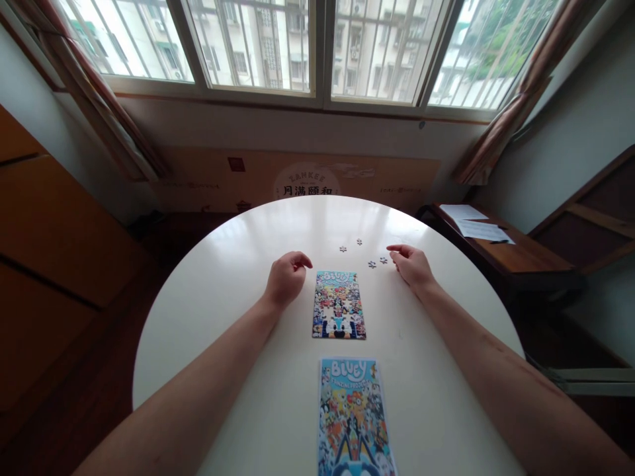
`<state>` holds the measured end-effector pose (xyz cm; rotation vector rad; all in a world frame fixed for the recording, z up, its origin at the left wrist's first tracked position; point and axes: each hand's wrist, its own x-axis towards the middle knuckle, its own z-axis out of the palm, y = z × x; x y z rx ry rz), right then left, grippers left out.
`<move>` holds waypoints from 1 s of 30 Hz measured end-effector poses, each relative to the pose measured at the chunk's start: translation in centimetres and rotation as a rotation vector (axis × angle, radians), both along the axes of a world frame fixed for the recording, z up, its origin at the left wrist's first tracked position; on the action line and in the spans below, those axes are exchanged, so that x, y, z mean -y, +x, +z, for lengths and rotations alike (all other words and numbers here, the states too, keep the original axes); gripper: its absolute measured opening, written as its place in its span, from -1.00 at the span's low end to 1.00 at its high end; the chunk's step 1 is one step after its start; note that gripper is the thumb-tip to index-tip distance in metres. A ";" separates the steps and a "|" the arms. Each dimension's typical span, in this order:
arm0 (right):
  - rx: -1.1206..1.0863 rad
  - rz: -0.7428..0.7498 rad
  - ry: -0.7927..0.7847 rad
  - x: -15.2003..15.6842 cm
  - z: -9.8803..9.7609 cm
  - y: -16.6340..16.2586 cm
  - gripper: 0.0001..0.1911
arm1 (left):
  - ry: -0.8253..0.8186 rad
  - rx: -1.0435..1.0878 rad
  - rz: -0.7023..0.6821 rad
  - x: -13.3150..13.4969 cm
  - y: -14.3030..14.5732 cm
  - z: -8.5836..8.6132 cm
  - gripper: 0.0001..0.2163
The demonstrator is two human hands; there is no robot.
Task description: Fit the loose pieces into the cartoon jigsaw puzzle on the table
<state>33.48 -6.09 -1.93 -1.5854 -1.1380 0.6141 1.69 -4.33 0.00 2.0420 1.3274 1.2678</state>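
Observation:
A small, nearly whole jigsaw puzzle (pixel 338 305) lies at the middle of the round white table (pixel 238 264). A printed picture of the same colourful design (pixel 354 416) lies nearer to me. My left hand (pixel 286 277) rests on the table just left of the puzzle, its fingers curled with nothing visible in them. My right hand (pixel 411 266) rests to the puzzle's right, fingers loosely curled and pointing at several loose puzzle pieces (pixel 377 262). More loose pieces (pixel 350 245) lie farther back.
A low wooden side table (pixel 516 254) with white papers (pixel 476 225) stands at the right. A cardboard panel (pixel 297 175) leans under the window. Wooden furniture (pixel 49 231) lines the left wall.

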 end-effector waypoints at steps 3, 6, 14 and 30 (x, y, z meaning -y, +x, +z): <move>0.066 0.007 0.056 -0.1 -0.1 0.4 -0.55 | -0.011 0.012 0.010 -0.1 -0.2 0.0 -0.74; 0.134 -0.014 0.116 -0.4 -0.3 0.6 -0.55 | -0.010 0.026 0.015 -0.2 -0.2 -0.1 -0.75; 0.273 -0.056 0.131 -1.1 -1.4 1.1 -0.56 | -0.050 0.066 0.038 -0.1 -0.3 0.0 -0.76; 0.648 0.115 0.042 -1.0 -1.6 1.2 -0.57 | -0.032 0.066 0.046 0.2 -0.1 0.4 -0.76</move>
